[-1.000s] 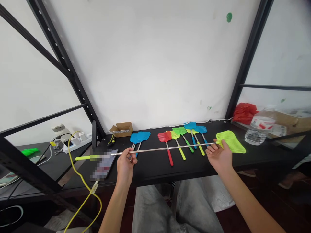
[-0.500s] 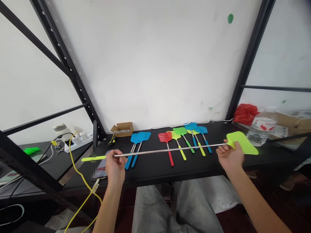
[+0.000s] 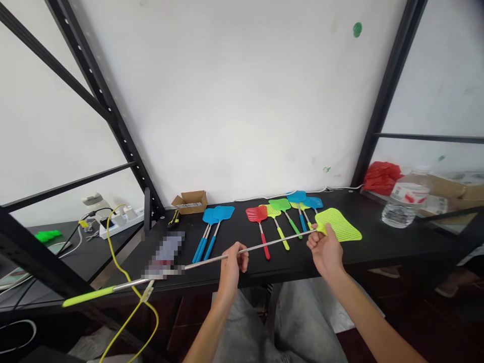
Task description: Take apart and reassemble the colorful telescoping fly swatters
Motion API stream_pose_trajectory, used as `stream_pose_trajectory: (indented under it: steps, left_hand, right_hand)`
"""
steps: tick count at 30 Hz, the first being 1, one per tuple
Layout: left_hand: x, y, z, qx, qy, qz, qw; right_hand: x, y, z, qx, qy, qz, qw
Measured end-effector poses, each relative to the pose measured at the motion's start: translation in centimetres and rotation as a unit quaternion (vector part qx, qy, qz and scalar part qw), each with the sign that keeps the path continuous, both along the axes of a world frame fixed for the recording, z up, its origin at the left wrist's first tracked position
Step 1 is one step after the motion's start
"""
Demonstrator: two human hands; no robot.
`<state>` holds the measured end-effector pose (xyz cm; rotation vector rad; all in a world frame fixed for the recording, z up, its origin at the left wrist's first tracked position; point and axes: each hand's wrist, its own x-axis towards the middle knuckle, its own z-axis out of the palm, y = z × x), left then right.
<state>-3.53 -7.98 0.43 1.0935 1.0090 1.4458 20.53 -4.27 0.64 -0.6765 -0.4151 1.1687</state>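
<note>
A yellow-green fly swatter (image 3: 342, 225) with a long, extended metal rod slants across the front of the black table. My right hand (image 3: 327, 250) pinches it where the rod meets the perforated head. Partway along the rod, my left hand (image 3: 233, 264) is closed around the metal. The yellow-green grip lies far to the left, past the table's front edge. Behind the rod lie a red fly swatter (image 3: 258, 216) and a green fly swatter (image 3: 280, 204), among several others in yellow and blue. Blue fly swatters (image 3: 223, 214) form a separate group on the left.
A phone (image 3: 166, 252), partly pixelated, lies at the table's left with a yellow cable (image 3: 121, 269) beside it. Behind are a small cardboard box (image 3: 191, 202) and a yellow-black cutter (image 3: 174, 220). A water bottle (image 3: 406, 199) stands right. Black shelf posts (image 3: 381, 101) flank the table.
My left hand has slid along the rod to the right, away from the grip. My right hand has moved left with the swatter head, and the grip end has swung left and lower.
</note>
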Motion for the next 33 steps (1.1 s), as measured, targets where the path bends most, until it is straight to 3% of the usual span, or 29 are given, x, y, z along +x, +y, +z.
stream_pose_trajectory:
  steps: [4, 10, 14, 23, 29, 33]
  left_hand:
    - [-1.4, 0.1, 1.1, 0.016, 0.031, 0.015, 0.999]
    - [-4.0, 0.2, 3.0, 0.027, -0.029, 0.064, 0.997]
    - [-4.7, 0.1, 3.4, 0.028, -0.064, 0.087, 0.994]
    - [-3.3, 0.1, 2.3, 0.025, -0.095, 0.067, 0.993]
    - [-0.1, -0.3, 1.1, 0.027, -0.081, 0.009, 0.996]
    - [-0.2, -0.1, 1.2, 0.022, -0.068, -0.002, 0.997]
  right_hand:
    - [2.2, 0.4, 0.4, -0.009, 0.024, -0.013, 1.000]
    - [6.0, 1.0, 0.9, -0.014, 0.064, -0.044, 0.997]
    - [6.6, 1.1, 0.7, 0.009, 0.046, -0.058, 0.997]
    - [4.5, 0.6, 0.8, 0.020, 0.020, -0.111, 0.993]
    - [-0.5, -0.7, 0.5, 0.018, -0.006, -0.062, 0.998]
    - [-0.9, -0.9, 0.8, 0.023, -0.030, -0.044, 0.998]
